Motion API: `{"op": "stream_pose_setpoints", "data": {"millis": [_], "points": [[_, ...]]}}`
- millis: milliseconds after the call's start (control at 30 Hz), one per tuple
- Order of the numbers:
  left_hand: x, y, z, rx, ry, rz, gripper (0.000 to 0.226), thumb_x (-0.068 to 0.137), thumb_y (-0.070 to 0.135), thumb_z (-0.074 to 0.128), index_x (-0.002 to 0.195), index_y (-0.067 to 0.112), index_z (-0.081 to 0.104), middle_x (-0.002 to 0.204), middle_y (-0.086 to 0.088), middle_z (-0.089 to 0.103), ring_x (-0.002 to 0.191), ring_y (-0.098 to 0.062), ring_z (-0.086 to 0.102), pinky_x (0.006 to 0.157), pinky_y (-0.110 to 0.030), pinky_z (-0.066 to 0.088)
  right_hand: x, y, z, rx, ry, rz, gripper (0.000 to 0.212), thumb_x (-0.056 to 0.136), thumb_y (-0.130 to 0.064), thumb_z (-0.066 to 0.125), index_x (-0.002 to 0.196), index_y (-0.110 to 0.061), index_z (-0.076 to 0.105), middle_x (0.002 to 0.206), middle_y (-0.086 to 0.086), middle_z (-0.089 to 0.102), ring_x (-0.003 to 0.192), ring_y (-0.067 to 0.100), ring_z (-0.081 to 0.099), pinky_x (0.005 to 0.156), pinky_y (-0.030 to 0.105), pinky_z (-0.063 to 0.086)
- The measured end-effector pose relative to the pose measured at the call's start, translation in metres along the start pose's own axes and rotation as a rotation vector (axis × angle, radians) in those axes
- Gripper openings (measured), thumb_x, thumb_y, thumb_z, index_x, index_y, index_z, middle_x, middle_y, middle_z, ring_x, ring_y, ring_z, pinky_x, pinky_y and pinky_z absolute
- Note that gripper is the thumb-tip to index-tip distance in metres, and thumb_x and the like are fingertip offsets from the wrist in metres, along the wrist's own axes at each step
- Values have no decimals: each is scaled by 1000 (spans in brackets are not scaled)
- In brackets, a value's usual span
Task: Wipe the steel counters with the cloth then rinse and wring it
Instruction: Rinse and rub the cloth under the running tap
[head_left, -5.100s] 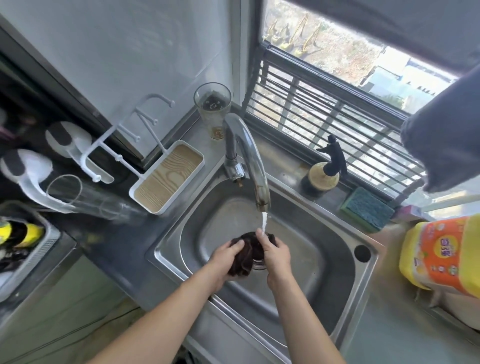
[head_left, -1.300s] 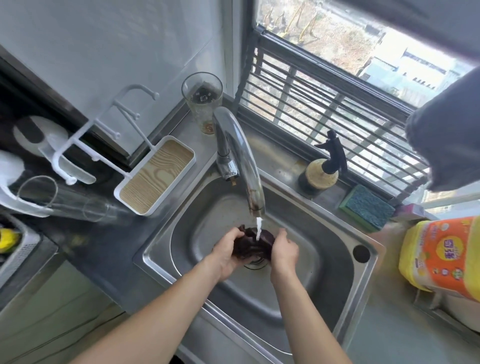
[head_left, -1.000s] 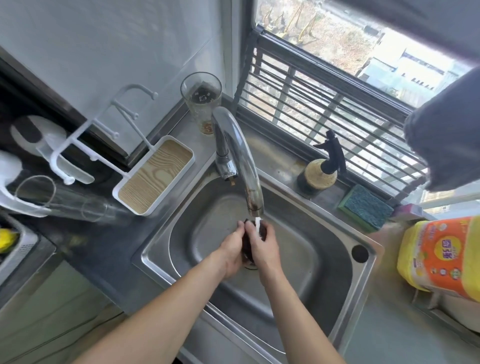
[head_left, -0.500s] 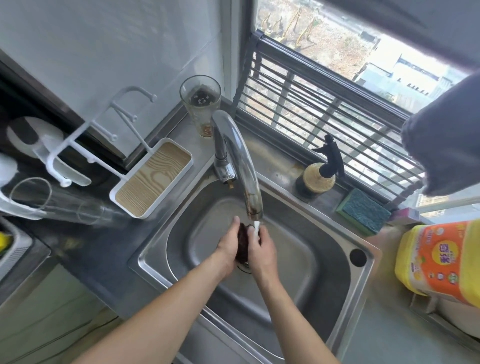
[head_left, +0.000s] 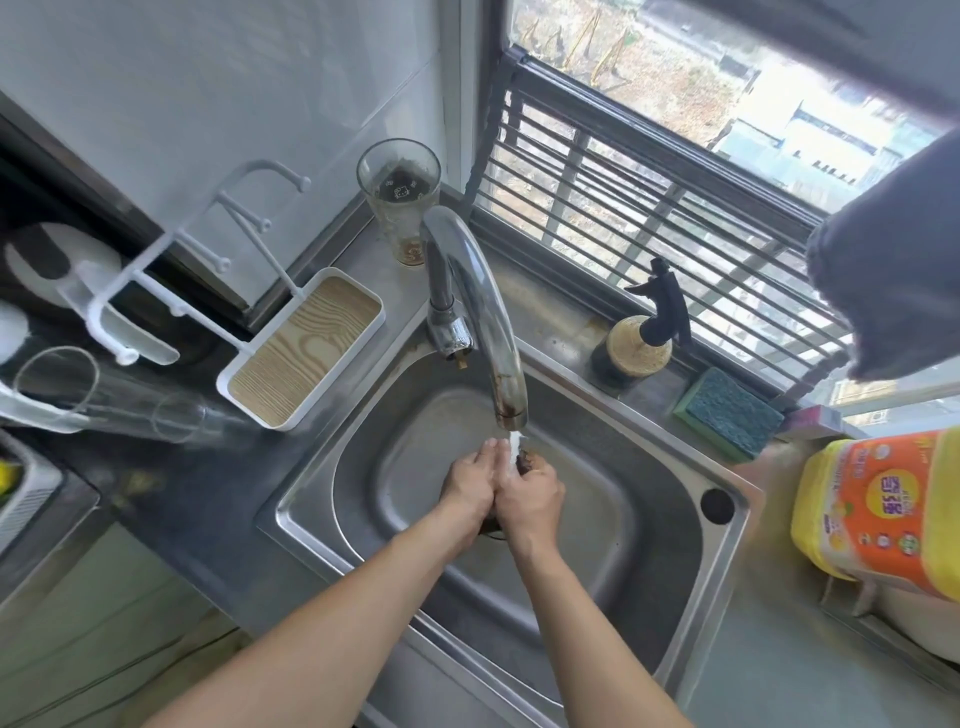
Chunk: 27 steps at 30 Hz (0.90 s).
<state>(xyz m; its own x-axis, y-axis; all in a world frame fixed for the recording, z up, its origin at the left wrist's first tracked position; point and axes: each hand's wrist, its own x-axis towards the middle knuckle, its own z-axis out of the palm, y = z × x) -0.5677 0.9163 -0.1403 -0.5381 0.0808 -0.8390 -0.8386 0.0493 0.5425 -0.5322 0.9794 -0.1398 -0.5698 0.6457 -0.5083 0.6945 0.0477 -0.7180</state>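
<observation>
My left hand (head_left: 467, 480) and my right hand (head_left: 530, 496) are pressed together over the middle of the steel sink (head_left: 670, 561). Between them they squeeze the dark brown cloth (head_left: 530, 460), and only a small corner of it shows above my right fingers. Water runs from the curved steel tap (head_left: 483, 317) straight onto the cloth and my fingers. The steel counter (head_left: 769, 660) lies to the right of the basin.
A white tray with a wooden inlay (head_left: 304, 348) and a tall glass (head_left: 397, 200) stand left of the tap. On the window ledge are a spray bottle (head_left: 644, 332) and a green sponge (head_left: 727, 410). A yellow-orange bottle (head_left: 883, 514) stands at the right.
My hands have closed tightly around the cloth under the running water, so that it is nearly hidden. The view has shifted a little.
</observation>
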Motion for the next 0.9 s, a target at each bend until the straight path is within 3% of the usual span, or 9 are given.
{"op": "stream_pose_setpoints", "data": {"millis": [100,200,333,400,467,533,633,767,900], "points": [[2,-2,-5,157,18,38,33,99,39,57,86,15,74,75,-1,74,75,-19,69,63,-23,54,3,1,0,-71,-27,46,45,96,-46,60,62,-16,59,84,18,74,88,36,69,67,32,40],[10,-6,-14,345,-14,95,44,89,56,53,88,18,75,85,-5,77,85,-23,72,81,-38,57,9,6,-3,-104,-63,104,51,99,-49,50,87,-7,75,101,23,74,102,40,67,82,38,48],[2,-4,-23,319,-111,117,19,98,38,55,97,20,62,103,-11,71,88,-20,64,80,-36,52,19,16,-6,32,-80,152,78,89,-71,33,99,-7,76,105,19,75,107,38,67,98,46,51],[-2,-4,-29,195,-146,-64,10,102,29,54,103,22,60,108,-11,70,91,-24,66,74,-37,56,18,13,-12,105,-56,169,65,92,-63,34,108,-12,71,113,12,73,110,32,64,102,45,48],[-8,-3,-34,40,-194,-301,21,102,33,53,106,16,65,106,-15,73,92,-31,70,72,-43,61,11,6,-19,166,-21,136,24,98,-32,50,108,-18,67,113,5,71,105,21,63,100,40,48],[-6,-4,-34,-44,-192,-312,20,101,29,54,106,13,66,92,-13,74,81,-27,70,58,-38,61,8,11,-18,170,-59,23,15,88,-21,58,97,-24,69,101,-2,73,97,15,66,97,41,52],[2,-10,-31,-37,-51,-113,21,96,19,59,116,14,63,88,-9,71,74,-20,65,50,-26,50,2,23,-15,129,-135,-57,15,82,-39,62,88,-27,68,87,-4,73,89,17,69,90,48,56],[2,-12,-28,31,-10,-77,25,93,35,63,108,18,73,97,-8,77,83,-23,71,65,-28,53,-4,22,-7,-49,-165,-95,42,83,-68,64,85,-26,59,81,-5,70,83,14,66,81,38,54],[-2,-7,-21,73,-52,-136,45,97,51,50,90,17,78,96,-8,78,90,-24,72,81,-37,58,-2,15,1,-64,-167,-115,34,86,-60,64,104,-32,68,97,-9,72,95,10,66,88,24,51]]}}
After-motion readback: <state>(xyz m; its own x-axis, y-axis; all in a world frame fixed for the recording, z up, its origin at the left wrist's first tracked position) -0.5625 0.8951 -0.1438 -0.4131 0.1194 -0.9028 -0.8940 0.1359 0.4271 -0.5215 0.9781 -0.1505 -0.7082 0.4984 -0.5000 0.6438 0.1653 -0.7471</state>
